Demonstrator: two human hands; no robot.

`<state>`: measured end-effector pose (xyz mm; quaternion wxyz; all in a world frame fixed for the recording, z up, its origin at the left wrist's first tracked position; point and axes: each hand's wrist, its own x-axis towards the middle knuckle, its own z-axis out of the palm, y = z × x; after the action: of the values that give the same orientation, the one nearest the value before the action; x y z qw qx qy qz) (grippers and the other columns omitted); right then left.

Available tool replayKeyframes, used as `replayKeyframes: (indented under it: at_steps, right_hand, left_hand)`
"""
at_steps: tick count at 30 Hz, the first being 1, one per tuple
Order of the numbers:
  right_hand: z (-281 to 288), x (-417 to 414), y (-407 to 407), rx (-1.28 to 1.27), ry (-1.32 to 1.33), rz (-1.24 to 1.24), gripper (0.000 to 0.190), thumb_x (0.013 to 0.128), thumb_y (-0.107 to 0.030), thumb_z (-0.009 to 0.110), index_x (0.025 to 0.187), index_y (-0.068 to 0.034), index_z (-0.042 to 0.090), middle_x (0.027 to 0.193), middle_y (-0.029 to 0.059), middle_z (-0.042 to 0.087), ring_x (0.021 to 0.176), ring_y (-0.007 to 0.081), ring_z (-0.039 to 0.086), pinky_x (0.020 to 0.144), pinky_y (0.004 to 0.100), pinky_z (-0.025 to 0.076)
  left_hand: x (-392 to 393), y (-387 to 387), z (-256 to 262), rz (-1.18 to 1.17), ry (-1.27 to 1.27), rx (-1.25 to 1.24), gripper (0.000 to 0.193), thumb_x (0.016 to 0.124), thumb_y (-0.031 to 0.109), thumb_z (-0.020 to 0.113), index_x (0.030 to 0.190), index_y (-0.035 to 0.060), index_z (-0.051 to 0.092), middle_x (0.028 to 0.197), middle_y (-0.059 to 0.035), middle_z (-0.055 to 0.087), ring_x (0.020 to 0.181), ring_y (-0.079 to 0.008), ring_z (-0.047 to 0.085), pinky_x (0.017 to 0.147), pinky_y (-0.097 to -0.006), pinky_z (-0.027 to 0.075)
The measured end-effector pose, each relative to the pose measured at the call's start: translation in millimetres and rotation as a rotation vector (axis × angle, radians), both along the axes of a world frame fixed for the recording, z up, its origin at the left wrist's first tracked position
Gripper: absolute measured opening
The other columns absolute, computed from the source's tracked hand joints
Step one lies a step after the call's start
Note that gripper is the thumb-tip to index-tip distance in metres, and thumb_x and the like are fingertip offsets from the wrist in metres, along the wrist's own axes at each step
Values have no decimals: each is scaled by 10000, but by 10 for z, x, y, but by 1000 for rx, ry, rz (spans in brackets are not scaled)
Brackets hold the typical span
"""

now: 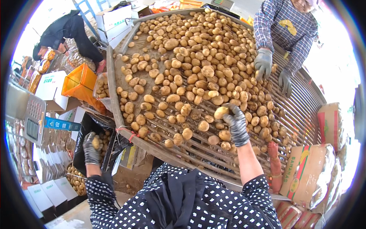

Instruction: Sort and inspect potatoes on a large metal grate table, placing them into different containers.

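My right hand [238, 126], in a grey-black work glove, grips a yellowish potato [220, 112] just above the slatted sorting table [210, 156]. Loose potatoes [197, 61] are heaped over the far part of the table and lie scattered on the slats nearer to me. At the left, my left hand [91, 149], gloved as well, has a potato [96, 142] at its fingers. It is over a box lined with black plastic [83, 143], with more potatoes inside. The palm side of the left hand is hidden.
Across the table, a co-worker's gloved hands [263, 63] reach among the potatoes. Another person [65, 31] bends down at the far left. A digital scale [33, 120], an orange bag-lined container [80, 80] and white cartons [51, 86] stand left. Banana cartons [307, 171] are stacked right.
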<state>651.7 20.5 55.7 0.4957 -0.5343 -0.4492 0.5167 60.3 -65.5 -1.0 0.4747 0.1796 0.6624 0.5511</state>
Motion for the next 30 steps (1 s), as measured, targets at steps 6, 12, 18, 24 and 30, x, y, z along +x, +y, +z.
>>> replayKeyframes:
  at_steps: [6, 12, 18, 24, 30]
  right_hand:
    - [152, 521, -499, -95, 650, -284, 261, 862, -236, 658, 1048, -69, 586, 876, 97, 647, 732, 220, 658, 581, 339, 585]
    - [-186, 703, -814, -174, -214, -318, 59, 865, 40, 585, 889, 6, 628, 793, 39, 643, 713, 89, 572, 668, 217, 491]
    - [-162, 616, -1160, -153, -447, -213, 203, 794, 19, 662, 994, -5, 642, 887, 58, 669, 792, 121, 605, 723, 263, 507]
    - [91, 488, -983, -14, -979, -106, 271, 766, -116, 682, 1029, -59, 652, 986, 144, 665, 864, 291, 650, 763, 356, 523]
    - [262, 121, -457, -109, -1526, 507, 197, 804, -149, 618, 987, -75, 632, 981, 171, 641, 852, 278, 669, 654, 403, 550]
  left_hand:
    - [-292, 231, -115, -152, 981, -282, 376, 828, 84, 673, 1173, -3, 555, 1100, -125, 620, 1000, -243, 598, 909, -340, 463]
    - [2133, 729, 420, -797, 1212, 549, 194, 800, 56, 634, 992, 41, 607, 945, -106, 610, 879, -272, 594, 795, -364, 491]
    - [3912, 963, 484, -1502, 1205, 769, 333, 781, 120, 616, 1103, 41, 585, 1197, -199, 549, 895, -329, 633, 786, -399, 521]
    - [4080, 1056, 343, -1574, 1312, 551, 354, 735, 76, 642, 1083, 36, 585, 1132, -200, 537, 857, -342, 624, 739, -409, 523]
    - [3592, 1052, 480, -1255, -168, 96, 421, 810, 111, 648, 1196, 0, 524, 1125, -152, 599, 990, -252, 616, 806, -364, 546]
